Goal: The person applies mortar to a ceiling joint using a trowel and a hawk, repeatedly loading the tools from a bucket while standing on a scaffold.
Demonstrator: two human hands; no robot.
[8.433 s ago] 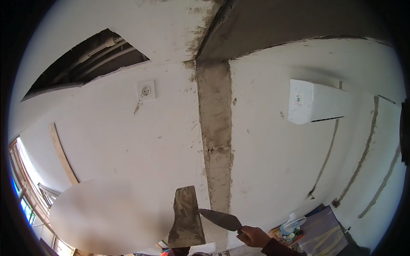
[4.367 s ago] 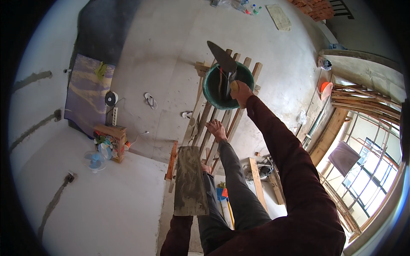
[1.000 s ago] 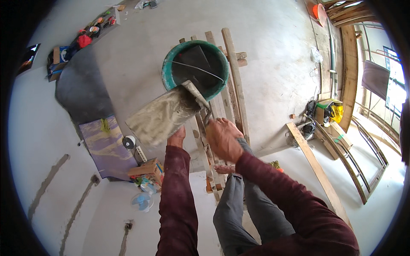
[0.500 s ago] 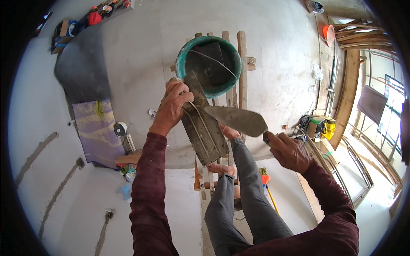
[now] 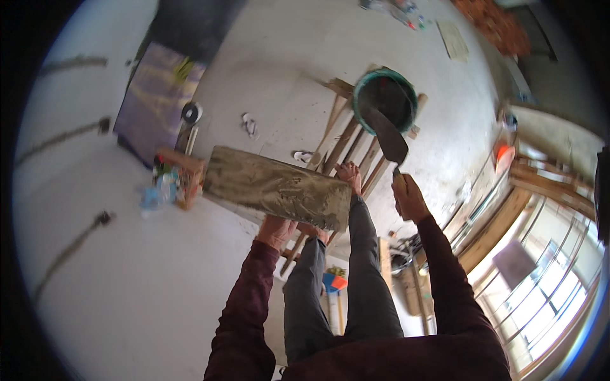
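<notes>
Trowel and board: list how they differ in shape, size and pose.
Shape: the trowel has a tapering blade, while the board is a long rectangle.
Size: the board looks clearly larger than the trowel's blade.
Pose: the trowel points toward the green bucket, while the board runs crosswise in the picture.
Both are dull-coloured and held up.

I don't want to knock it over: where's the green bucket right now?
In the head view, the green bucket stands right of centre near the top, on the wooden slats, with the trowel overlapping its lower edge.
</notes>
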